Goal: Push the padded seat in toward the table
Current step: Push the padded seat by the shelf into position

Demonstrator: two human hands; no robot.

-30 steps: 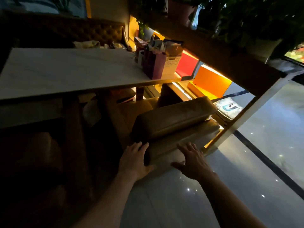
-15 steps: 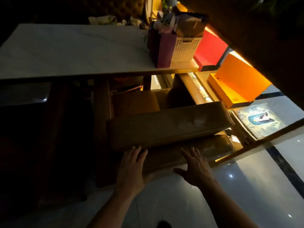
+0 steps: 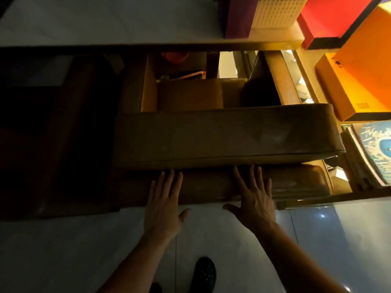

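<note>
Two flat palms, the left hand (image 3: 164, 203) and right hand (image 3: 252, 197), fingers straight and spread, are pressed against the padded seat (image 3: 222, 136), gripping nothing. Beyond, the seat is seen short of the table (image 3: 105, 22) edge; pushing is judged unfinished.

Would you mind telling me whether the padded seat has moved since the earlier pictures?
Cannot tell: the camera has swung. The padded seat lies near the table edge, both hands flat against it.
</note>
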